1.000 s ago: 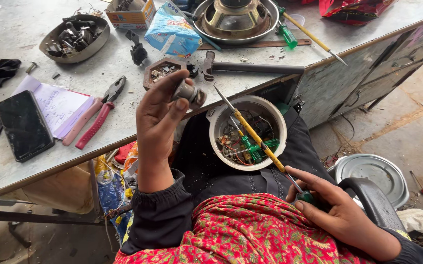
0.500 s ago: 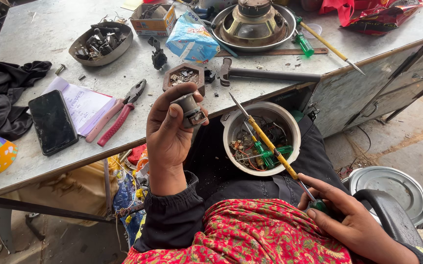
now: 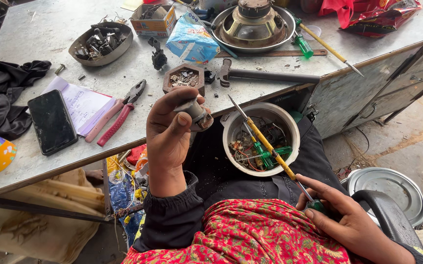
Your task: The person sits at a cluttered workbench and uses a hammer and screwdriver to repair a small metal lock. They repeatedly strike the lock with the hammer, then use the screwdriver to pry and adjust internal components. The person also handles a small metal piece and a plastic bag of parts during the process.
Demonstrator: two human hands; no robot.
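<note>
My left hand (image 3: 170,132) is raised in front of me and grips a small grey metal cylinder part (image 3: 195,113) between thumb and fingers. My right hand (image 3: 346,220) rests low near my lap and holds a long yellow-handled screwdriver (image 3: 270,145) by its lower end; its shaft crosses over a white bowl (image 3: 289,126) on my lap. Inside the bowl lie wires, small parts and a green-handled screwdriver (image 3: 265,152). The screwdriver tip points toward the table edge, next to the grey part.
The grey metal table (image 3: 35,34) holds a black phone (image 3: 51,121), a paper pad (image 3: 82,102), red pliers (image 3: 118,112), a hammer (image 3: 265,75), a small hexagonal tray of bits (image 3: 184,78), a dish of parts (image 3: 101,43), a speaker cone in a pan (image 3: 253,22). A metal lid (image 3: 392,188) lies on the floor.
The view has shifted slightly. My left hand has turned the grey part a little; my right hand keeps the yellow screwdriver over the bowl.
</note>
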